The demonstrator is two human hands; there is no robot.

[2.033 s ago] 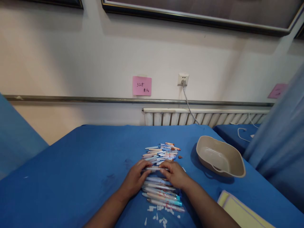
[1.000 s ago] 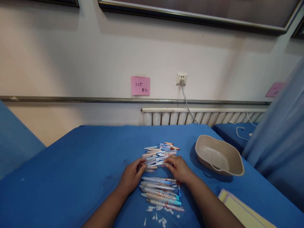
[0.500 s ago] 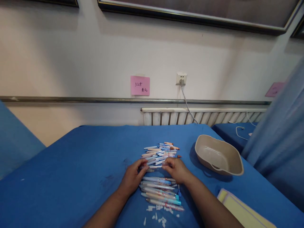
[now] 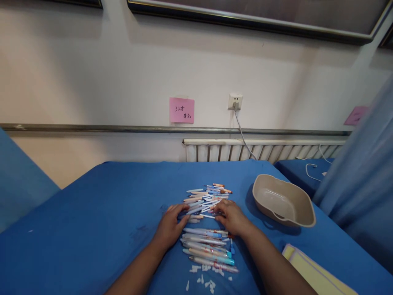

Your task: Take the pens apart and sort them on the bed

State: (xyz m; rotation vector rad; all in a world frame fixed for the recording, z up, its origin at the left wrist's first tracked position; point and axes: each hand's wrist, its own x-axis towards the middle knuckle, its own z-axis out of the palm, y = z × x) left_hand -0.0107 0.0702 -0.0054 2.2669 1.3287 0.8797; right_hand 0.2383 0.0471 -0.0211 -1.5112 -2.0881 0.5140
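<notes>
My left hand [image 4: 170,224] rests at the left end of a loose pile of pen parts, thumb and fingers apart around the barrel ends. Opposite it, my right hand [image 4: 233,218] lies over the pile's right side, fingers curved and spread from the thumb, touching the white refills [image 4: 211,203]. Between the hands lies a short pen barrel [image 4: 196,217] with a thin white stick reaching toward my right thumb. Nearer to me, several assembled pens [image 4: 207,248] lie in a row. Small white pieces [image 4: 208,283] are scattered below them.
A beige plastic basin [image 4: 284,200] stands to the right on the blue cloth [image 4: 92,229]. Yellow folded sheets or pads [image 4: 313,272] lie at front right. Behind are a radiator [image 4: 227,151], a wall rail and a plugged-in cable; blue curtains hang at both sides.
My right hand's fingertips have spread and moved slightly right, off the thin white stick they were pinching. My left fingers have opened a little and shifted slightly left.
</notes>
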